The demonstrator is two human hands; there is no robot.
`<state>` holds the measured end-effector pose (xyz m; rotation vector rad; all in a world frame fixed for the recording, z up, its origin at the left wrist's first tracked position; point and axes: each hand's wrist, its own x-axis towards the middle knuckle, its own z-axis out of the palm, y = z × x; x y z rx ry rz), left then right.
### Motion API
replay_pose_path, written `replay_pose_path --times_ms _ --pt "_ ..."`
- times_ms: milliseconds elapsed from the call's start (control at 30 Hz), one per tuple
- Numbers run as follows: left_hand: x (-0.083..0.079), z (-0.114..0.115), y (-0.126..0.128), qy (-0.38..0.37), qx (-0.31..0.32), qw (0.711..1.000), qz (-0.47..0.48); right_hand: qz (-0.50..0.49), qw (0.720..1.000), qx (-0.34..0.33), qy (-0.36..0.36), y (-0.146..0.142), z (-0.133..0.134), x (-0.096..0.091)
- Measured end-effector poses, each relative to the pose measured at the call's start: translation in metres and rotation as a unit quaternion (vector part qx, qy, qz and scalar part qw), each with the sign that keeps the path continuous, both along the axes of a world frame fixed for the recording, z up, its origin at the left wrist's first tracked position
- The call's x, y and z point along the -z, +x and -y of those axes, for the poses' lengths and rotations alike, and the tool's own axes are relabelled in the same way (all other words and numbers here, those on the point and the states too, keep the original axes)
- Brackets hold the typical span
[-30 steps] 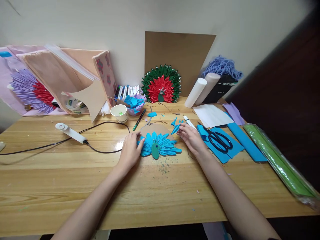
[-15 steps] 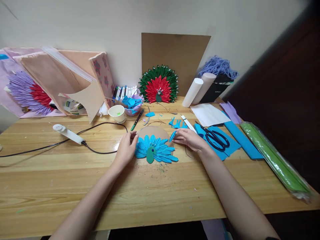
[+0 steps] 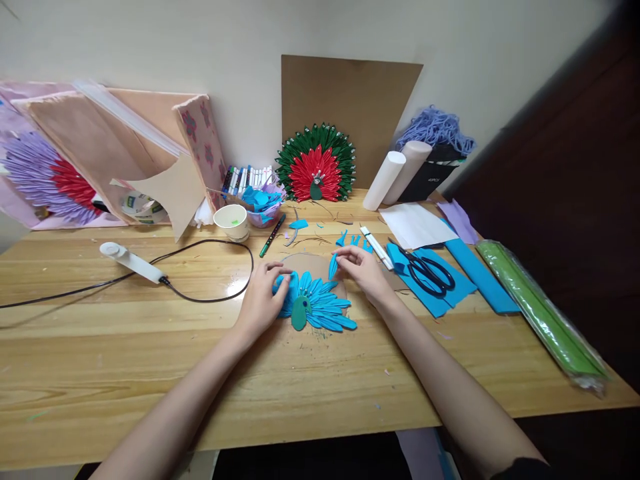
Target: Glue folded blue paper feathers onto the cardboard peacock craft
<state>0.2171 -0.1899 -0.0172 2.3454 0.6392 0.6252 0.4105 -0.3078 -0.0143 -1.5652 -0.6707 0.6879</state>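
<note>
A paper peacock with fanned, crinkled blue feathers and a green body lies on a round brown cardboard piece. At its left side is my left hand, fingers curved and thumb apart, partly covering the left feathers; it holds nothing that I can see. My right hand pinches a single blue paper feather above the right part of the cardboard. Blue paper scraps lie just behind that hand. To its right are a white marker and black-handled scissors on blue paper sheets.
A white glue gun with a looped black cable lies at left. Behind stand a paper cup, a bowl of scraps and a finished red and green peacock. A wrapped green paper roll lines the right edge.
My right hand has moved slightly back and left with the feather, which now points more upright. My left hand has shifted right, over more of the left feathers. The camera view has shifted slightly.
</note>
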Motion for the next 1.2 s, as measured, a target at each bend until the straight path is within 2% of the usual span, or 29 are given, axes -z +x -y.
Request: replay_pose_path --times_ms 100,233,433,800,933,1200 --pt "-0.003 0.001 0.008 0.014 0.056 0.998 -0.004 -0.007 1.000 0.005 -0.007 -0.007 -0.008 0.008" --pt "-0.004 -0.005 0.024 0.038 0.091 0.994 -0.042 0.028 0.999 0.014 -0.027 -0.009 -0.016 0.014" --pt "0.004 -0.013 0.038 0.044 0.085 0.992 -0.077 0.051 0.997 0.030 -0.049 -0.008 -0.019 0.020" --pt "0.009 -0.013 0.038 0.009 0.089 0.994 -0.056 0.083 0.993 0.009 -0.085 -0.004 -0.012 0.023" --pt "0.007 -0.012 0.036 0.002 0.091 0.995 -0.034 0.072 0.995 -0.002 -0.068 -0.004 -0.008 0.020" --pt "-0.004 -0.002 0.034 -0.062 0.078 0.995 0.000 0.094 0.994 -0.049 0.026 -0.020 -0.003 0.000"
